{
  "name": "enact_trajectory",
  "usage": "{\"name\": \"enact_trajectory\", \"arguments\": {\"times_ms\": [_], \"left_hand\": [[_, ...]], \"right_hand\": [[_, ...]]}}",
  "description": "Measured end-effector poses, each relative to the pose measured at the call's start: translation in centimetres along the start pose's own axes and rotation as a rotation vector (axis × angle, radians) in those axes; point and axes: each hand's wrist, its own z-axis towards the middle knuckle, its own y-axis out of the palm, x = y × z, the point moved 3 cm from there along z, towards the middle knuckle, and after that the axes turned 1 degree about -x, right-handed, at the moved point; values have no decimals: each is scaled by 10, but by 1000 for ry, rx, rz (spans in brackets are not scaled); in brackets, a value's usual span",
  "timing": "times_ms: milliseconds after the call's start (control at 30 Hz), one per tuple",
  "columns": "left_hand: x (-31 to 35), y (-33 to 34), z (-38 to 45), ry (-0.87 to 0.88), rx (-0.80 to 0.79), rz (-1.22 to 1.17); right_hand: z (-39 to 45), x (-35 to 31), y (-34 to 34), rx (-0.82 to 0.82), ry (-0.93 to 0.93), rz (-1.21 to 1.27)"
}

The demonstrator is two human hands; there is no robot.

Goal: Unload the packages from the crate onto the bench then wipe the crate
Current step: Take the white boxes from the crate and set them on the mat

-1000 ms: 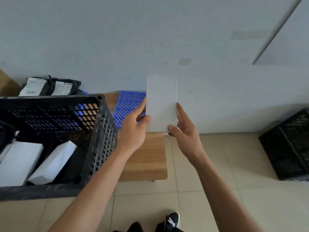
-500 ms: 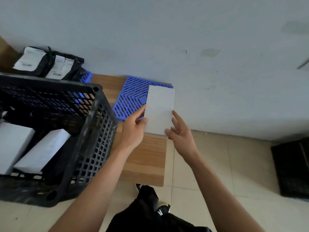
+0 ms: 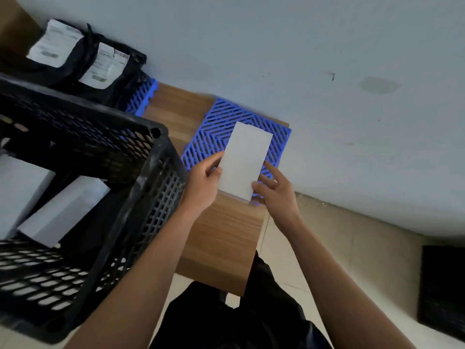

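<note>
Flat white rectangular package [image 3: 243, 159], smooth, held over blue lattice plastic mat [image 3: 219, 129] on wood-grain bench [image 3: 224, 233]; left hand [image 3: 201, 187] pinches left edge, right hand [image 3: 278, 195] pinches lower right corner; black perforated crate [image 3: 141, 187] left, white packages inside

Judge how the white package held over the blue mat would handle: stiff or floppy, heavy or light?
The white package looks stiff: its edges stay straight though the left hand and right hand pinch only its lower end. It is probably light, since fingertips alone carry it. Its smooth, flat face may be slippery; on the ribbed blue mat it should lie flat, not roll.
</note>
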Motion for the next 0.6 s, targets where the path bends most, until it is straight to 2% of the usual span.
{"name": "enact_trajectory", "arguments": {"times_ms": [100, 267, 400, 600], "left_hand": [[-3, 1, 13, -29, 115, 59], [-7, 5, 21, -49, 224, 326], [-17, 12, 19, -21, 217, 533], [-37, 19, 8, -68, 204, 612]], "right_hand": [[27, 1, 2, -20, 36, -23], [68, 3, 13, -60, 52, -58], [100, 6, 25, -66, 61, -82], [121, 8, 47, -67, 37, -175]]}}
